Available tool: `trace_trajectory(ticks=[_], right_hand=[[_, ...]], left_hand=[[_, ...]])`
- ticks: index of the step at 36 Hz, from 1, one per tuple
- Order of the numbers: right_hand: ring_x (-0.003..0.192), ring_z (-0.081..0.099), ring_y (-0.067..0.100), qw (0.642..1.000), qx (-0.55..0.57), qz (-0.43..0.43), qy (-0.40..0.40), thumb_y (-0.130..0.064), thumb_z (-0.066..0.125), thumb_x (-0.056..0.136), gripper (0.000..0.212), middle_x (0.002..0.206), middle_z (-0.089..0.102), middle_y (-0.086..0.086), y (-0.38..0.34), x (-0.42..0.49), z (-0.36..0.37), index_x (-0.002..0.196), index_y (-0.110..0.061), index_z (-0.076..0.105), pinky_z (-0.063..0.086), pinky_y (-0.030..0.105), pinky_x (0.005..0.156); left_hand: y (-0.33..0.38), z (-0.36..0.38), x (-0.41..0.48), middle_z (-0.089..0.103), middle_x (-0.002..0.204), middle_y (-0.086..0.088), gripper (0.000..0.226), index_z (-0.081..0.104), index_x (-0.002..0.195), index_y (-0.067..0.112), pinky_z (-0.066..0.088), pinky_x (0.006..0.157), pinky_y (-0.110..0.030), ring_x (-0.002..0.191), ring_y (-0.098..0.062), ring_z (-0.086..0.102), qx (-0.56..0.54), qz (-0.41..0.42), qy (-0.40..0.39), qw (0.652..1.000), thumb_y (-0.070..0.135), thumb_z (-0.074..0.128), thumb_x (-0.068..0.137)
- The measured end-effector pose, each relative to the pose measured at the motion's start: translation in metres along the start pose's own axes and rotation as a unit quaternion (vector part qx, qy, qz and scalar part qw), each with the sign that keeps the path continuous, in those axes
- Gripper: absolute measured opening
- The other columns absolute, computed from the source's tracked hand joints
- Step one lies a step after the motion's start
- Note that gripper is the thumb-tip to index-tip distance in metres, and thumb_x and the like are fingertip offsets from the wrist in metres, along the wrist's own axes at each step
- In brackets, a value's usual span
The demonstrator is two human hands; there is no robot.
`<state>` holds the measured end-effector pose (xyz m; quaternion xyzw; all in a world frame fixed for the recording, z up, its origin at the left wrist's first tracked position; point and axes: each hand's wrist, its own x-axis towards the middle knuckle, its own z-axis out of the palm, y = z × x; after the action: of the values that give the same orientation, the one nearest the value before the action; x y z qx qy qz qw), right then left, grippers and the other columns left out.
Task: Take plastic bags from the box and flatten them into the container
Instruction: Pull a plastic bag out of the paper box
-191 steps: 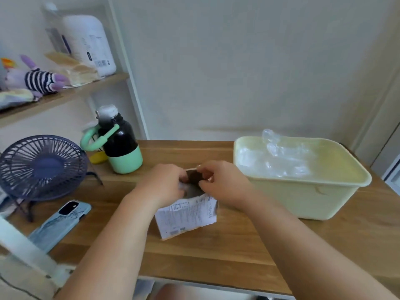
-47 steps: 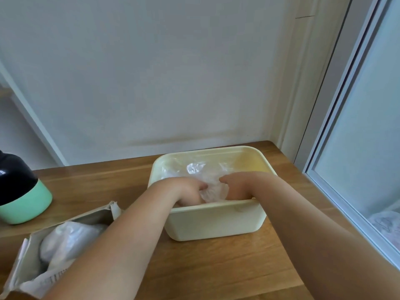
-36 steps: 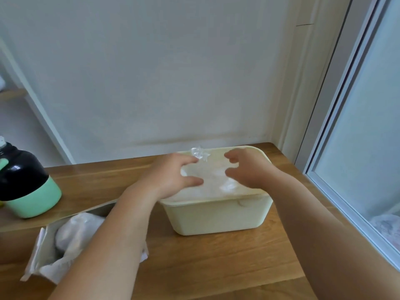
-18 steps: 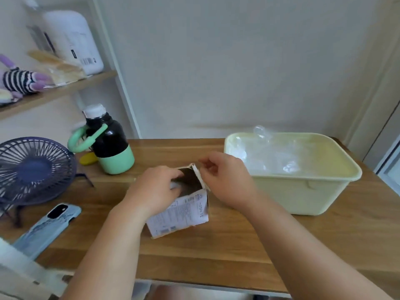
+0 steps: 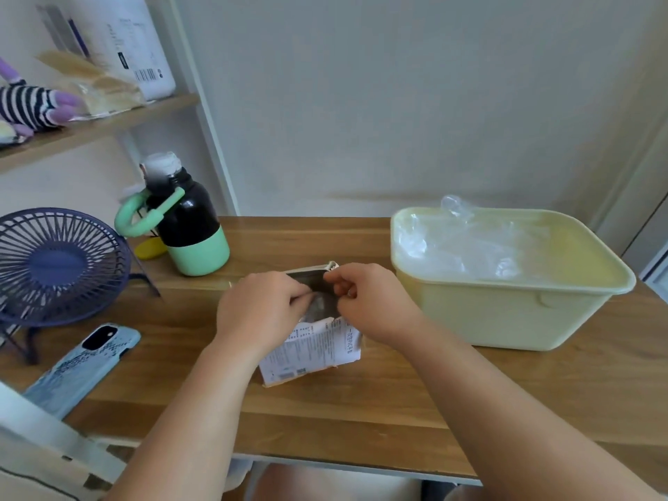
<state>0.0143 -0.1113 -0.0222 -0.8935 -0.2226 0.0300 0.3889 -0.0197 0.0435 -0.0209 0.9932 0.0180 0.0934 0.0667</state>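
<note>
A small white printed cardboard box stands on the wooden table, its torn top open. My left hand has its fingers curled into the opening from the left. My right hand pinches the box's upper right flap. What lies inside the box is hidden by my fingers. To the right sits the pale yellow container, holding several clear plastic bags with one crumpled corner sticking up above the far rim.
A black and mint bottle stands behind the box on the left. A dark blue desk fan and a phone in a light blue case lie at the left edge. A shelf with items hangs above.
A second ago both hands pressed bags down in the container. They have since moved left to the box. In the last half second the left fingers went deeper into the opening.
</note>
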Motion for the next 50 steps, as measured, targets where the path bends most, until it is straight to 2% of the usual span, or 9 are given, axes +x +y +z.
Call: trace_trajectory(ticks=[5, 17, 19, 24, 33, 37, 41, 46, 50], right_hand=[[0.082, 0.052, 0.005, 1.0, 0.022, 0.003, 0.012, 0.002, 0.049, 0.085, 0.046, 0.088, 0.056, -0.012, 0.004, 0.001, 0.002, 0.126, -0.017, 0.06, 0.045, 0.017, 0.081], [0.072, 0.051, -0.002, 0.998, 0.064, 0.005, 0.011, -0.006, 0.056, 0.087, 0.065, 0.085, 0.054, -0.017, 0.009, 0.002, 0.008, 0.146, -0.024, 0.034, 0.041, 0.006, 0.061], [0.071, 0.051, -0.002, 0.998, 0.061, 0.006, 0.009, -0.008, 0.057, 0.086, 0.065, 0.085, 0.054, -0.016, 0.009, 0.002, 0.008, 0.145, -0.024, 0.035, 0.04, 0.006, 0.062], [0.073, 0.055, 0.001, 0.998, 0.061, 0.013, 0.0, -0.017, 0.06, 0.087, 0.061, 0.088, 0.058, -0.012, 0.005, 0.005, 0.004, 0.144, -0.023, 0.038, 0.042, 0.012, 0.064], [0.083, 0.062, 0.007, 0.991, 0.128, 0.008, 0.043, -0.032, 0.064, 0.087, 0.035, 0.089, 0.065, -0.01, -0.02, 0.006, -0.01, 0.12, -0.022, 0.061, 0.052, 0.025, 0.08], [0.063, 0.058, 0.002, 0.967, 0.253, -0.007, 0.037, -0.044, 0.063, 0.085, 0.021, 0.076, 0.066, -0.01, -0.031, 0.0, -0.014, 0.094, -0.025, 0.069, 0.047, 0.023, 0.061], [0.076, 0.057, 0.017, 0.91, 0.405, 0.064, -0.07, -0.063, 0.059, 0.067, 0.057, 0.089, 0.065, 0.002, -0.033, -0.001, -0.021, 0.107, -0.021, 0.061, 0.046, 0.031, 0.067], [0.079, 0.052, 0.026, 0.871, 0.485, 0.063, -0.057, -0.041, 0.069, 0.074, 0.051, 0.079, 0.06, 0.007, -0.034, -0.008, -0.031, 0.113, -0.012, 0.053, 0.046, 0.036, 0.072], [0.074, 0.059, 0.025, 0.832, 0.546, 0.071, -0.067, -0.067, 0.06, 0.068, 0.066, 0.078, 0.063, 0.009, -0.03, -0.015, -0.046, 0.115, -0.021, 0.051, 0.048, 0.045, 0.086]], left_hand=[[-0.007, 0.009, -0.004, 0.071, 0.086, 0.008, 0.028, 0.076, 0.084, 0.027, 0.053, 0.066, -0.042, 0.081, -0.01, 0.062, -0.136, 0.039, 0.079, 0.987, 0.035, 0.052, 0.095], [-0.011, 0.013, -0.005, 0.065, 0.091, 0.029, 0.021, 0.072, 0.09, 0.041, 0.048, 0.079, -0.015, 0.093, 0.004, 0.061, -0.336, 0.009, 0.175, 0.925, 0.021, 0.063, 0.092], [-0.009, 0.008, -0.006, 0.069, 0.089, 0.025, 0.021, 0.069, 0.089, 0.041, 0.047, 0.079, -0.01, 0.093, 0.008, 0.062, -0.45, -0.051, 0.163, 0.876, 0.021, 0.063, 0.092], [-0.019, -0.014, -0.002, 0.072, 0.104, -0.004, 0.017, 0.069, 0.108, 0.017, 0.055, 0.084, -0.035, 0.099, -0.018, 0.069, -0.748, -0.184, 0.155, 0.619, 0.019, 0.061, 0.093], [-0.033, -0.035, 0.002, 0.053, 0.14, -0.011, 0.063, 0.043, 0.145, 0.011, 0.042, 0.105, -0.048, 0.126, -0.028, 0.054, -0.886, -0.084, 0.204, 0.407, 0.031, 0.066, 0.089], [-0.021, -0.039, 0.0, 0.066, 0.109, -0.001, 0.045, 0.05, 0.135, 0.014, 0.057, 0.075, -0.033, 0.097, -0.017, 0.068, -0.884, -0.095, 0.176, 0.422, 0.033, 0.056, 0.095], [-0.003, -0.032, 0.0, 0.064, 0.127, -0.001, 0.019, 0.066, 0.111, 0.03, 0.049, 0.095, -0.043, 0.121, -0.023, 0.059, -0.854, -0.134, 0.182, 0.468, 0.035, 0.054, 0.097], [0.018, -0.027, 0.0, 0.065, 0.128, 0.005, 0.013, 0.066, 0.1, 0.035, 0.034, 0.106, -0.05, 0.129, -0.02, 0.052, -0.853, -0.116, 0.156, 0.485, 0.038, 0.054, 0.096], [0.031, -0.023, 0.005, 0.072, 0.105, 0.003, 0.014, 0.065, 0.098, 0.032, 0.057, 0.071, -0.029, 0.096, -0.015, 0.068, -0.854, -0.108, 0.161, 0.483, 0.034, 0.052, 0.099]])
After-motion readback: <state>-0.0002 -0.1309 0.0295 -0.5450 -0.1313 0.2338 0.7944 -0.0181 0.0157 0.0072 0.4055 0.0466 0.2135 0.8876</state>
